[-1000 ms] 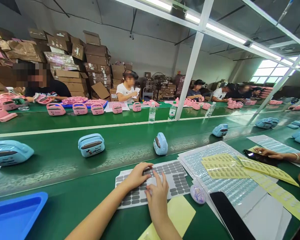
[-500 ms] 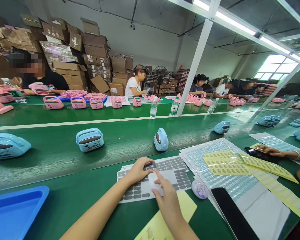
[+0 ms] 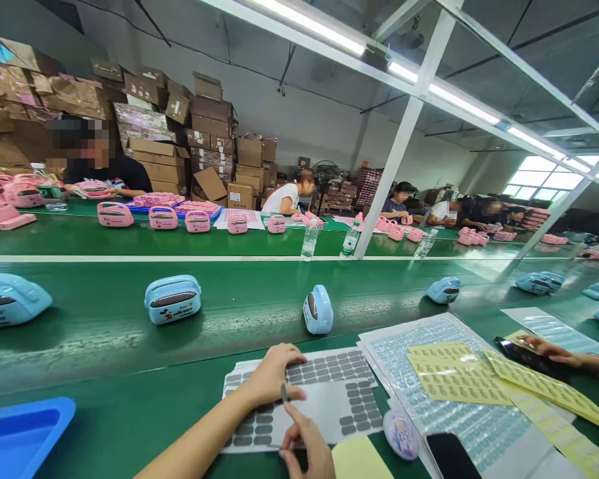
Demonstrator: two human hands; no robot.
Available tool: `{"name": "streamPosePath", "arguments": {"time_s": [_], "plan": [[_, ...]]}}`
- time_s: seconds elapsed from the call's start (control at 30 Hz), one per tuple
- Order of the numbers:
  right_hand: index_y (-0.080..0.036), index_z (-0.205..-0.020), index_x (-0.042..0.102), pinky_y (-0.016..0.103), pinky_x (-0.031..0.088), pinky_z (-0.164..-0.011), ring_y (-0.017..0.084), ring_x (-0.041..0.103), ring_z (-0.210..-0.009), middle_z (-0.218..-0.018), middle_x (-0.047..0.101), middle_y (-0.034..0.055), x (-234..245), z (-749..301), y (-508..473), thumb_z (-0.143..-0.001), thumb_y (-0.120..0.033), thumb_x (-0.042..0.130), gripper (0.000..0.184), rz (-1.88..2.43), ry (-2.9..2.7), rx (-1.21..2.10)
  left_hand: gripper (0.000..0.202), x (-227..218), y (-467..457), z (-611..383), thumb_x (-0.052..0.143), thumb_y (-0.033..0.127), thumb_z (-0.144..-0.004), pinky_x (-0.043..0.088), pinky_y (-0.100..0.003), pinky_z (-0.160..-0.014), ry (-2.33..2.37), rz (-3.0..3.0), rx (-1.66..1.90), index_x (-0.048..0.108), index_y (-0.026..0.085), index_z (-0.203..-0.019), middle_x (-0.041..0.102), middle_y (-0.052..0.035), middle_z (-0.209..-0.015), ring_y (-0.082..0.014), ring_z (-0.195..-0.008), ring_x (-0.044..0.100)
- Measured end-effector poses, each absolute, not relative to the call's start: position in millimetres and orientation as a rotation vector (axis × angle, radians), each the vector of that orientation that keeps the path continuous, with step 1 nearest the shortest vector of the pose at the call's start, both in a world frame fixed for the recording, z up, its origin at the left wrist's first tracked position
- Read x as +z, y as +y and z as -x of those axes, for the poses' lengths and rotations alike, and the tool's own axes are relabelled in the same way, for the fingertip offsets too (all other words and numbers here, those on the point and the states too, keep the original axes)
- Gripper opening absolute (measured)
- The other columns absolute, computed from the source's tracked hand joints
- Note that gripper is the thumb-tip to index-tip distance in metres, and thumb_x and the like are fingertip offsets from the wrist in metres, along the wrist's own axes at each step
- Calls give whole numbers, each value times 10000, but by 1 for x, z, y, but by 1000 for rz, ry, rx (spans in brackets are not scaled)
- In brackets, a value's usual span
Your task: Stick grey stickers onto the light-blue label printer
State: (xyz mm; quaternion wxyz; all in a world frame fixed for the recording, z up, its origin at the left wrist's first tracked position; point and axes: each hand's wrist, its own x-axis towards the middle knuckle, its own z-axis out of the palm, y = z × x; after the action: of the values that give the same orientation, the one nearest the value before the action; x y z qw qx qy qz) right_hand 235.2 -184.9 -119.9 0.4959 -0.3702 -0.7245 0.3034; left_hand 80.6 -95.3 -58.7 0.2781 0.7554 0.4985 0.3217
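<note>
One grey sticker (image 3: 284, 392), long axis upright, pinched by right hand (image 3: 304, 446).

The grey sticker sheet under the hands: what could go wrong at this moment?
1. The right hand pinches a small grey sticker by its edge; it may curl or stick to the fingers.
2. The left hand presses only one part of the sticker sheet, so the sheet may slide.
3. The blue device on the belt may pass by.

— Worker's arms, what'd you see? Sleeves, gloves, etc.?

— Left hand (image 3: 274, 377) & right hand (image 3: 307, 447) were bare. Left forearm was uncovered to the frame edge. Nails short, unpainted afaict.
</note>
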Motion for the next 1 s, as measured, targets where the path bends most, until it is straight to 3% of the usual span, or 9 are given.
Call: {"name": "streamPosePath", "arguments": {"time_s": [0.13, 0.3, 0.4, 0.53, 0.63, 0.73, 0.83, 0.93, 1.0], "plan": [[-234, -1171, 566, 266, 522, -711, 155, 613, -704, -745, 626, -4, -112, -236, -185, -736, -117, 561, 451, 912, -1462, 996, 337, -58, -93, -76, 595, 387, -776, 438, -388, -937, 1299, -1595, 1055, 652, 189, -1043, 688, -97, -1067, -238, -1016, 612], [-239, -1018, 603, 304, 511, -774, 210, 597, -994, -1111, 602, 81, -77, -241, -192, -832, -256, 532, 200, 1029, -1350, 955, 372, -51, -86, -64, 571, 436, -758, 459, -427, -934, 1397, -1048, 1524, 604, 137, -977, 710, -117, -891, -250, -921, 656], [-228, -846, 594, 329, 494, -818, 227, 568, -1069, -1165, 568, 91, -65, -242, -195, -878, -291, 479, 135, 1067, -1386, 951, 268, -25, -70, -70, 474, 255, -807, 476, -447, -917, 1649, -1390, 1621, 587, 121, -1010, 689, -135, -938, -255, -922, 653], [-218, -771, 568, 340, 506, -823, 233, 574, -1081, -1168, 561, 100, -59, -243, -197, -903, -310, 452, 199, 1084, -1442, 956, 524, 26, -32, -100, 367, -29, -756, 256, -457, -1121, 1581, -2321, 1231, 596, 233, -1149, 493, -64, -1393, -236, -1316, 409], [-210, -765, 574, 370, 479, -897, 238, 551, -1128, -1147, 567, 104, -56, -247, -194, -900, -299, 454, 201, 1007, -1494, 831, 522, 44, -3, -116, 426, -93, -696, 130, -542, -1141, 1493, -2735, 738, 626, 215, -1068, 369, -62, -1491, -273, -1407, 248], [-199, -779, 576, 408, 435, -948, 245, 511, -1164, -1177, 535, 119, -53, -253, -186, -898, -302, 450, 202, 1013, -1442, 763, 345, 44, 1, -106, 469, -64, -697, 85, -495, -1159, 1487, -2599, 792, 636, 182, -873, 523, -72, -1375, -234, -1353, 364], [-187, -796, 555, 438, 416, -945, 258, 472, -1185, -1229, 480, 143, -48, -262, -176, -901, -306, 431, 202, 1050, -1344, 715, 137, 38, -32, -70, 553, 81, -701, 218, -446, -1124, 1587, -2119, 1225, 606, 196, -755, 691, -45, -1079, -228, -1160, 542], [-184, -807, 542, 436, 420, -929, 258, 447, -1200, -1249, 445, 153, -40, -269, -170, -903, -309, 421, 198, 1062, -1261, 675, 124, 26, -95, -34, 511, 282, -756, 443, -416, -890, 1736, -1807, 1463, 540, 200, -668, 652, -43, -735, -230, -828, 597], [-183, -810, 542, 420, 432, -915, 252, 450, -1198, -1236, 445, 157, -37, -272, -168, -901, -308, 423, 195, 1059, -1234, 665, 204, 12, -144, -18, 537, 386, -740, 479, -352, -721, 1755, -1543, 1599, 544, 191, -679, 620, -36, -683, -199, -692, 571]]}}
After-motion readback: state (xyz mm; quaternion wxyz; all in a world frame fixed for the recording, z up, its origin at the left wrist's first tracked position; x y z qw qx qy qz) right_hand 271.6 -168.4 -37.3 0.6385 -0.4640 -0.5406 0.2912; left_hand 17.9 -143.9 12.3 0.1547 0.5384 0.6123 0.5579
